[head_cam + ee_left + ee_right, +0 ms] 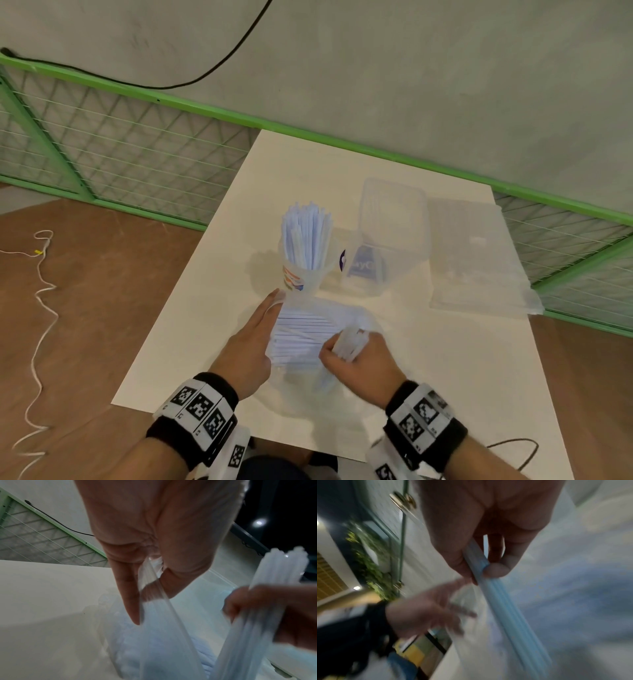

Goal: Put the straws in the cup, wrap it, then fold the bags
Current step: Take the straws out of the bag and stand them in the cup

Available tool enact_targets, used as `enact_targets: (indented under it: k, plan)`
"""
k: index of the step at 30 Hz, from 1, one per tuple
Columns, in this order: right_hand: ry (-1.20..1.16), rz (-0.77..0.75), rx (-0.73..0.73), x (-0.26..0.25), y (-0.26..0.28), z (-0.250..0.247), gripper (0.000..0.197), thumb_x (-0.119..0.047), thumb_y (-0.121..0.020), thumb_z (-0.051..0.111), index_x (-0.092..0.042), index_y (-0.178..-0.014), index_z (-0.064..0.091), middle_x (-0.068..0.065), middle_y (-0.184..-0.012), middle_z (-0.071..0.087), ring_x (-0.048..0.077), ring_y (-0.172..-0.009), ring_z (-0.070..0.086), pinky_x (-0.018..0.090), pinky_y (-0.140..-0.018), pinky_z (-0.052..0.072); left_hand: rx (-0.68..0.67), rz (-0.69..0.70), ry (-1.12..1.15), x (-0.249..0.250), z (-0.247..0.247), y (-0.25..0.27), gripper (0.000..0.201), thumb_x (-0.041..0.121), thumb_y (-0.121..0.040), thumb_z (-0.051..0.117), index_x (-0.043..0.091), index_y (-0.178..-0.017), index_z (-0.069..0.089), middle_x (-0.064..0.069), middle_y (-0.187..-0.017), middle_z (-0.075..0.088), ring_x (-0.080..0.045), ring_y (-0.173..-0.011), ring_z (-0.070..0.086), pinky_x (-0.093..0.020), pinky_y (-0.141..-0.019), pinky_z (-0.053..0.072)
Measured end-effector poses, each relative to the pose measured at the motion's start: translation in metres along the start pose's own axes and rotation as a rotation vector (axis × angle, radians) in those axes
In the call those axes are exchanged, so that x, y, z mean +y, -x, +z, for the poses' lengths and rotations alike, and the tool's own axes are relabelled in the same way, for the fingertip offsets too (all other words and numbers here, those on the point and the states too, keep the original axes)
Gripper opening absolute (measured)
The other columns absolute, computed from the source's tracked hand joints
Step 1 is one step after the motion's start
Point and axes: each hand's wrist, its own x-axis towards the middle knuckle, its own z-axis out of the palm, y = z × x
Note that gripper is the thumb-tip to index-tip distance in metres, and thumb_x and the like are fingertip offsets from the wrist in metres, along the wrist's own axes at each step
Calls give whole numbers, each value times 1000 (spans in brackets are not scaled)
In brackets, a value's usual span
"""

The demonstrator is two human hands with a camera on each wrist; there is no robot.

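On the white table a clear cup with a coloured print stands upright near the middle, packed with pale blue-white straws that rise well above its rim. Just near of the cup lies a clear bag holding more straws in a flat row. The left hand is at the bag's left edge; in the left wrist view its thumb and forefinger pinch the bag's film and hold it up, with the other fingers hidden. The right hand is at the bag's right side, fingers curled round a small bundle of straws that runs from the hand toward the bag; the right wrist view shows thumb and fingertips closed on it. Right of the cup sits a clear box with a purple-labelled item inside, blurred. Further right lies a flat clear bag, apart from the rest. A green mesh fence runs along the far side.
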Motion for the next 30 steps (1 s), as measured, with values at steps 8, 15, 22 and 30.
enact_targets:
  k: [8, 15, 22, 30]
  plan:
    - [-33, -262, 380, -136, -57, -133, 10, -12, -79, 67, -6, -72, 70, 6, -60, 68, 16, -47, 64, 24, -52, 50, -14, -35, 42, 3, -1, 3, 103, -19, -74, 41, 38, -152, 4, 33, -155, -6, -3, -141, 23, -24, -113, 33]
    - [55, -221, 388, -153, -115, -124, 10, -17, -76, 66, -8, -73, 70, 8, -67, 71, 17, -49, 66, 25, -53, 54, -6, -31, 31, 2, -2, 4, 102, -19, -73, 39, 36, -153, 4, 32, -155, -6, 7, -143, 9, -15, -115, 19]
    - [251, -75, 181, -113, -143, -89, 67, -53, -73, 78, -23, -128, 55, -4, -115, 59, 11, -97, 58, 27, -83, 47, 5, -25, 32, 1, -4, 6, 102, -18, -72, 39, 36, -152, 5, 31, -155, -4, 6, -141, 13, -13, -111, 20]
    - [166, -134, 367, -116, -144, -97, 105, -66, -64, 77, -27, -148, 29, -3, -141, 39, 20, -133, 30, 39, -110, 32, -2, -14, 25, 0, -4, 4, 102, -17, -71, 38, 36, -152, 5, 30, -156, -4, 5, -143, 11, -17, -114, 22]
